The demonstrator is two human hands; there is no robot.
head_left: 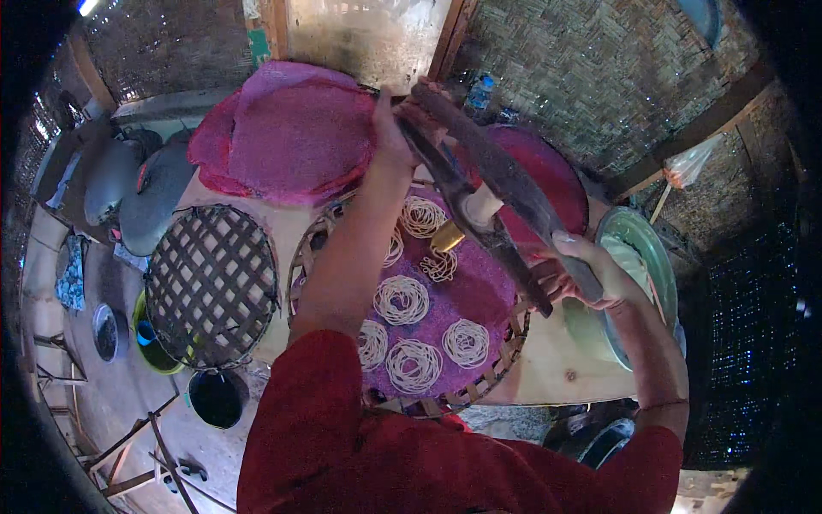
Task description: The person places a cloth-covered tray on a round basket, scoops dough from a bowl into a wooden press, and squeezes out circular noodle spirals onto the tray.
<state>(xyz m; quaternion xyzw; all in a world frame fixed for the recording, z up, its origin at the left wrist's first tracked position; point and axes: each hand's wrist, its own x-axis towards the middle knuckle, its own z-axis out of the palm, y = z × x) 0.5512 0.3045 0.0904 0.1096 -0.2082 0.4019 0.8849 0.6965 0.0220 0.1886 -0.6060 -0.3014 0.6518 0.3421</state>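
A dark wooden two-bar noodle press [514, 193] is held at a slant over the round tray, with a pale plunger between its bars. From its brass cylinder [447, 236], pale strands [439, 266] hang onto the purple cloth [428, 325]. My left hand [401, 128] is closed around the upper left ends of the bars, its fingers partly hidden. My right hand [591, 270] grips the lower right ends, thumb over the upper bar and fingers at the lower one. Several coiled noodle nests [401, 300] lie on the cloth, which lines a woven tray [505, 360].
Stacked pink-purple cloths [300, 137] lie at the back left, above an open-weave round tray [214, 283]. A red-covered round tray [548, 188] stands behind the press. At the right is a green basin [668, 265]; a plastic bottle [481, 92] stands by the woven wall.
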